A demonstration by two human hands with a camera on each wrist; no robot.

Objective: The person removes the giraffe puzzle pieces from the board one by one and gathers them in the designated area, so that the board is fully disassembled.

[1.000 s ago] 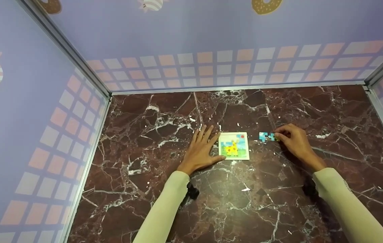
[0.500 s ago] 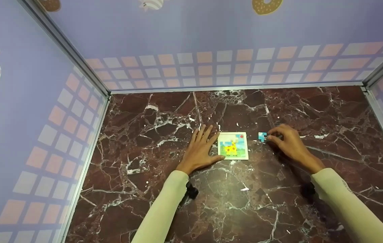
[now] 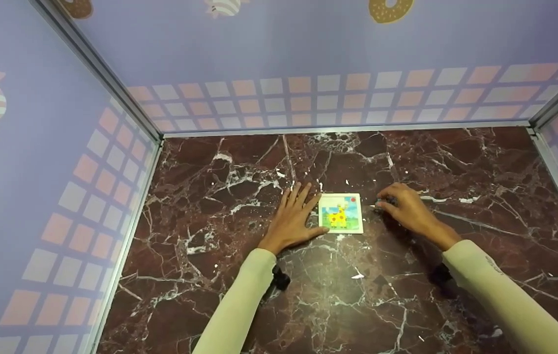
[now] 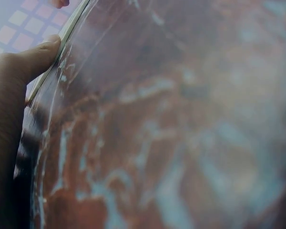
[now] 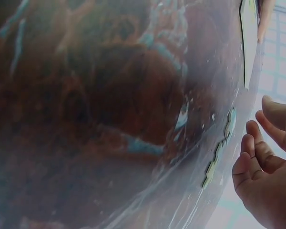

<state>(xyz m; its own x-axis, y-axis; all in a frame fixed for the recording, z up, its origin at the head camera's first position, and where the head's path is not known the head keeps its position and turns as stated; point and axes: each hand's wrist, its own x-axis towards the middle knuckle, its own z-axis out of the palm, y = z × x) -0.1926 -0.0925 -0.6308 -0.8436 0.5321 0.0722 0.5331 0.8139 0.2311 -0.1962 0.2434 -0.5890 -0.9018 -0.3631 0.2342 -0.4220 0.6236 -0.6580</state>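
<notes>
Fingers of my left hand lie straight and spread, thumb touching the near left corner of the puzzle board: probably light, stiff, best held by its rim. My right hand reaches the puzzle pieces right of it, partly hiding them; grip undetermined. Likely thin: pinch edges. Wall well beyond.

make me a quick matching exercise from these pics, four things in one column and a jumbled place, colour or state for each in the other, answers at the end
Things:
1 left hand
2 right hand
3 giraffe puzzle board
4 marble tabletop

Descriptions:
A between the two hands
B dark red-brown with pale veins
C at the jigsaw pieces off the board
D spread out at the board's left edge

Right pairs: 1-D, 2-C, 3-A, 4-B
</notes>
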